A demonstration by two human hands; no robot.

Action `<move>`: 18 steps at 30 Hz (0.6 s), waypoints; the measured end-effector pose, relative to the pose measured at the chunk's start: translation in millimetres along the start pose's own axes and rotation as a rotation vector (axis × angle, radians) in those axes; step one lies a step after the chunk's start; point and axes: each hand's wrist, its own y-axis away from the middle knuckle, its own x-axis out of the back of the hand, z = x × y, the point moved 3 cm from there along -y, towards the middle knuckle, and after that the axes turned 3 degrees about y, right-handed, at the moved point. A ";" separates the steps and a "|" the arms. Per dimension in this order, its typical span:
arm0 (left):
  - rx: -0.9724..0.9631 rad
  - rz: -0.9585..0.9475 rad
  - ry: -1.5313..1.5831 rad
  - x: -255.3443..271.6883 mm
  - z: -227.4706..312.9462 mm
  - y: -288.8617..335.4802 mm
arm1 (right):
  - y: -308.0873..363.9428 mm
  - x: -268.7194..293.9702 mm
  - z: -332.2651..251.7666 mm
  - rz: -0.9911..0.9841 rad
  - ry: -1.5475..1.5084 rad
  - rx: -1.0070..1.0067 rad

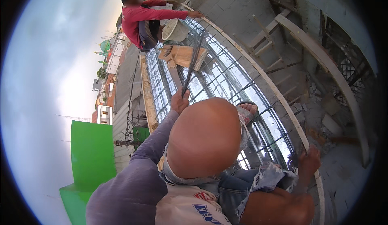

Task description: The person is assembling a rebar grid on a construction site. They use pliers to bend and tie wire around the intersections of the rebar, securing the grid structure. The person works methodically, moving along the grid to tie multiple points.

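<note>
My left hand (pixel 179 102) is closed round a bundle of thin dark wires (pixel 193 62), which points away from me over the rebar mesh (pixel 226 74). Under the bundle lies a wooden board (pixel 184 55), with a narrow wooden piece (pixel 175 78) reaching back toward the same hand. At the right, my right hand (pixel 309 160) has its fingers closed on a long wooden batten (pixel 271 83) along the mesh's edge. The far part of that batten is held by a co-worker (pixel 139 21) in a red top.
Shiny metal decking (pixel 238 78) lies beneath the bars. A bucket of grey mix (pixel 174 30) stands by the co-worker. My bent knee (pixel 204 136) blocks part of the mesh; my sandalled foot (pixel 248 108) rests on it. Right of the batten is a lower level with a wooden ladder (pixel 266 47) and rubble.
</note>
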 end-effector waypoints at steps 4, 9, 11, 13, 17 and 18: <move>0.005 0.288 0.005 124.5 -7.6 15.3 | 0.2 3.5 11.2 -0.028 0.036 -0.044; 0.229 0.518 -0.348 279.4 -109.9 10.0 | -2.6 -5.6 17.7 -0.067 -0.001 -0.016; 0.219 0.608 -0.388 293.4 -128.8 7.2 | -1.7 -10.7 23.0 -0.031 -0.054 0.021; 0.318 0.557 -0.415 271.3 -156.6 1.8 | -0.5 -7.0 19.1 -0.011 -0.004 0.006; 0.531 0.201 -0.448 179.8 -213.1 -2.1 | -4.0 4.3 10.1 -0.061 0.053 -0.053; 0.567 0.051 -0.447 155.8 -225.2 -10.0 | -4.7 5.3 9.7 -0.044 0.047 -0.036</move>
